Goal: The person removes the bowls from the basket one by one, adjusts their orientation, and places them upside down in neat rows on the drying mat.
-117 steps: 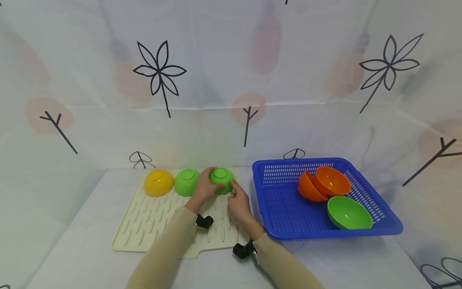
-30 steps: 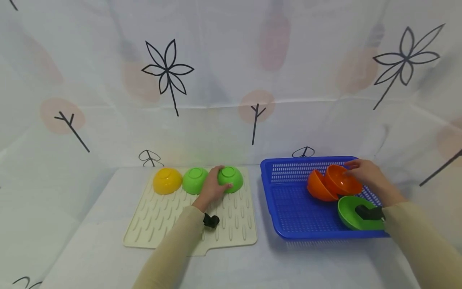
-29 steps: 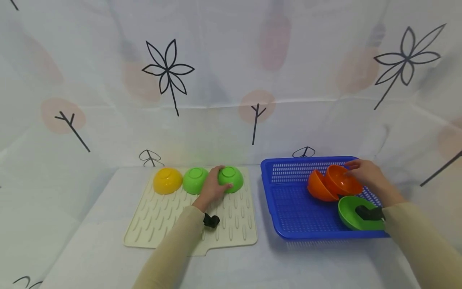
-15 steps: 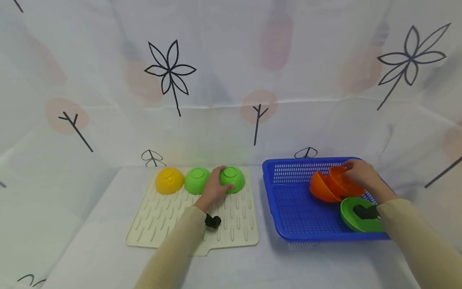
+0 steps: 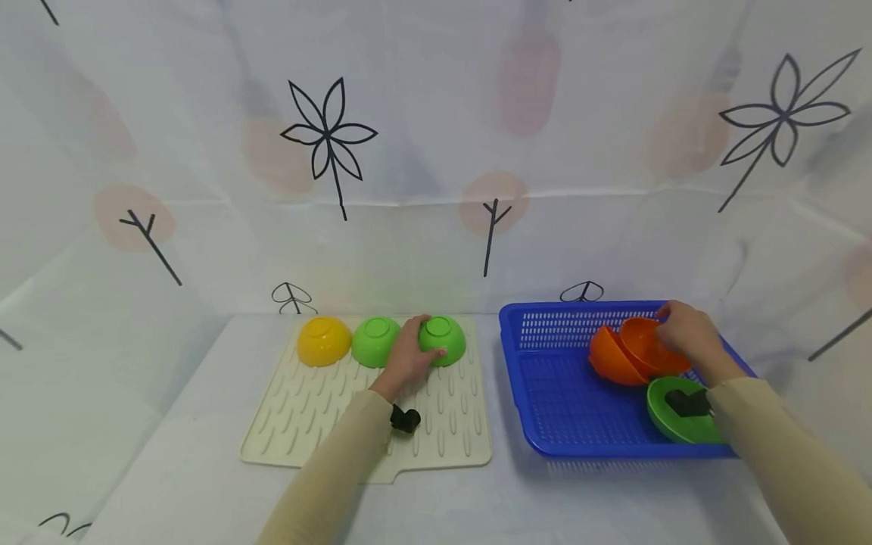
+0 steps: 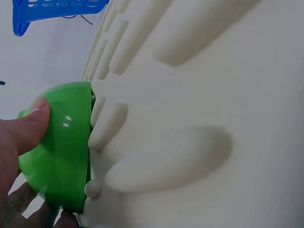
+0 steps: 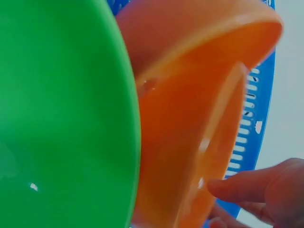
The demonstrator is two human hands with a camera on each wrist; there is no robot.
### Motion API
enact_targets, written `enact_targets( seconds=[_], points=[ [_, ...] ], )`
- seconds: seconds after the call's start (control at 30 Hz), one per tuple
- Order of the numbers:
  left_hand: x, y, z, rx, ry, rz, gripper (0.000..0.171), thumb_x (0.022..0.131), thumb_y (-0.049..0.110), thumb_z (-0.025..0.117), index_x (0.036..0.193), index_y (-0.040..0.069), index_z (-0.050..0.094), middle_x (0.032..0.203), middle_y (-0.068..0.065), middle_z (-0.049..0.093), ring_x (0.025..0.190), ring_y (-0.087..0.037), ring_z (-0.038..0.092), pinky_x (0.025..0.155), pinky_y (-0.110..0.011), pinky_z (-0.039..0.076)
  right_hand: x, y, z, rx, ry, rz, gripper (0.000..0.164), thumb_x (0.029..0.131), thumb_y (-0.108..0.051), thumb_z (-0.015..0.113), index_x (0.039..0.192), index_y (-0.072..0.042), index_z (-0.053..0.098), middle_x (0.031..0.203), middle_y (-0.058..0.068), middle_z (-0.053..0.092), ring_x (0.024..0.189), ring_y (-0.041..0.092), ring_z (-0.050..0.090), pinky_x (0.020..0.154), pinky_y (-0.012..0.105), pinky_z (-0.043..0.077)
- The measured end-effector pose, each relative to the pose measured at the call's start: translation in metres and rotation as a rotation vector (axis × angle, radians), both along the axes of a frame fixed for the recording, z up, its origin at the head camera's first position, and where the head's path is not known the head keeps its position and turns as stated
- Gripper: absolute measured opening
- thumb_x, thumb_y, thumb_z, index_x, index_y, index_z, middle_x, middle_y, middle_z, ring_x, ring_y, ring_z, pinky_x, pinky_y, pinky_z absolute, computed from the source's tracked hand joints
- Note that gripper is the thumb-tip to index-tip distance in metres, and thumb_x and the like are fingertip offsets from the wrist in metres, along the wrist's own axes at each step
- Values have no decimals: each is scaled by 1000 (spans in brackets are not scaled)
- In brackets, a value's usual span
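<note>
Upside down at the back right of the cream drying mat (image 5: 341, 416) sits a green bowl (image 5: 444, 344). My left hand (image 5: 407, 359) holds it, thumb on the near side and fingers round the far side, as the left wrist view shows. Inside the blue basket (image 5: 514, 378), my right hand (image 5: 689, 333) pinches the rim of an orange bowl (image 5: 640, 348). In the right wrist view the thumb (image 7: 228, 187) lies on the bowl's inner side, with fingers behind the rim. A second orange bowl (image 5: 608, 359) leans against the held one.
Another green bowl (image 5: 671, 420) lies in the basket below my right wrist, partly covered by the black wrist camera (image 5: 684, 403). Left of my left hand, a second upturned green bowl (image 5: 373, 344) and a yellow bowl (image 5: 323, 342) line the mat's back edge.
My right hand has left the green bowl on the mat, reached into the basket and taken the orange bowl's rim, tilting that bowl slightly. My left hand keeps its place on the green bowl.
</note>
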State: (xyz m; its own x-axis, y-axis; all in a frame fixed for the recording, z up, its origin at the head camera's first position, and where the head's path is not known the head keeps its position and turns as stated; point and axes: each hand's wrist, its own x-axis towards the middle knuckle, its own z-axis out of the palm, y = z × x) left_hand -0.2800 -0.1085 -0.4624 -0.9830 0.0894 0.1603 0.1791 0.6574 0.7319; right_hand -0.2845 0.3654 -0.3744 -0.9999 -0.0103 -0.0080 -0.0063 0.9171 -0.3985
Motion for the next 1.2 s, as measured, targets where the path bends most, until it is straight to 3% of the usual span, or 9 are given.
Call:
enact_targets(
  seconds=[0.17, 0.5, 0.73, 0.87, 1.03, 1.2],
  points=[
    [1, 1, 0, 8, -8, -3, 75, 87, 25, 80, 148, 7, 40, 148, -14, 44, 138, -32, 41, 113, -45, 35, 0, 6, -5, -8, 79, -1, 35, 86, -6, 57, 115, 12, 60, 108, 38, 59, 84, 47, 54, 63, 43, 46],
    [-1, 2, 3, 15, -21, 12, 75, 86, 24, 81, 147, 8, 41, 148, -15, 44, 137, -34, 41, 113, -47, 34, 3, 7, 0, -58, 67, 28, 29, 91, -5, 55, 110, 15, 64, 106, 37, 61, 90, 49, 56, 75, 55, 49],
    [1, 3, 8, 2, -31, 4, 75, 86, 25, 80, 148, 7, 42, 149, -16, 44, 138, -34, 39, 114, -47, 33, 11, 6, 10, -87, 80, 28, 28, 91, -4, 54, 109, 17, 62, 98, 34, 64, 82, 43, 59, 63, 42, 53],
    [2, 3, 10, -1, -22, -3, 75, 87, 25, 80, 148, 6, 42, 149, -16, 44, 138, -35, 40, 114, -48, 33, 14, 5, 17, -103, 82, 13, 30, 93, -6, 55, 112, 17, 61, 101, 35, 63, 82, 42, 61, 63, 41, 55],
    [2, 3, 9, -18, -23, -6, 76, 87, 27, 79, 150, 7, 40, 151, -15, 43, 139, -34, 38, 114, -48, 32, 18, 3, 25, -155, 66, 3, 34, 95, -7, 54, 116, 19, 59, 102, 36, 63, 73, 32, 63, 60, 35, 55],
    [1, 2, 7, 2, -22, -10, 77, 87, 26, 79, 150, 7, 40, 152, -15, 42, 140, -34, 37, 115, -48, 31, 23, 0, 32, -204, 12, 6, 40, 98, -13, 53, 122, 18, 56, 108, 37, 62, 76, 26, 65, 65, 36, 59]
  ],
)
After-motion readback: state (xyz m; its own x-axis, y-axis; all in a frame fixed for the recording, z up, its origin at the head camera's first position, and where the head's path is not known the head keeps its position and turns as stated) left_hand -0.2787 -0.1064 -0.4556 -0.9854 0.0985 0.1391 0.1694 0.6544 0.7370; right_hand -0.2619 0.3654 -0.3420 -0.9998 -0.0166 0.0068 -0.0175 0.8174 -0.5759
